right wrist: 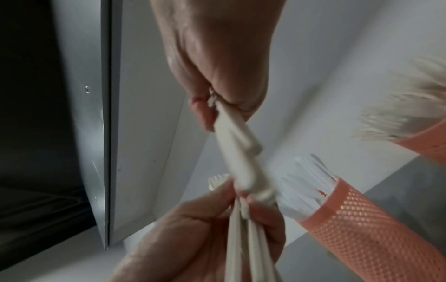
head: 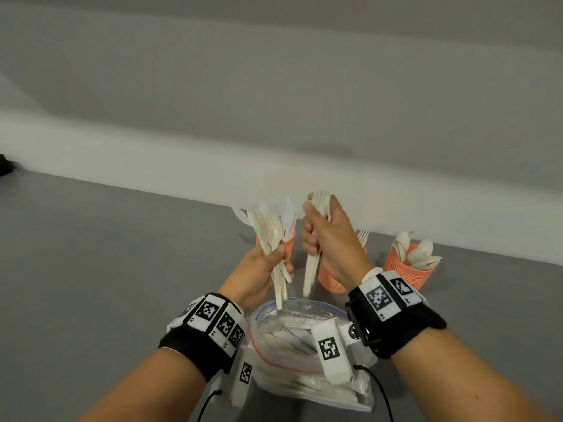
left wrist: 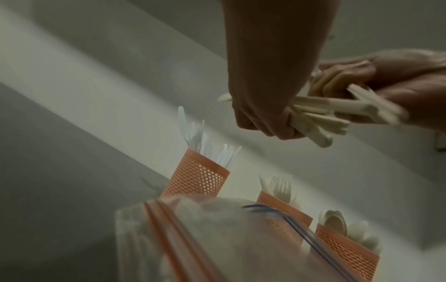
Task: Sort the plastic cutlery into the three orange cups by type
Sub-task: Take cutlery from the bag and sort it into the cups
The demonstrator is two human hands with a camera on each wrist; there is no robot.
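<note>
the left hand is raised above the grey desk, its fingers curled round a mixed bunch of cream cutlery, spoon bowls and fork heads fanned upward and handles hanging below the palm. just beside it the right hand grips a smaller bunch of forks, tines poking out above the fist and handles pointing down; the fingers are wrapped tight around them. the 2 hands sit close together, and in the right wrist view the handles of one bunch seem to cross the other, though blur makes contact hard to judge. behind the hands stand 3 orange mesh cups in a row on the desk. the left cup holds pale translucent pieces that look like knives and is largely hidden in the head view by the left hand's bunch. the middle cup holds forks and is mostly covered by the right hand and wrist. the right cup holds spoons and stands clear to the right. in front of the hands, nearest the person, an open clear zip bag lies on the desk with more cream cutlery inside, partly hidden by the black wrist bands with their printed markers. a pale wall rises behind the desk.
</note>
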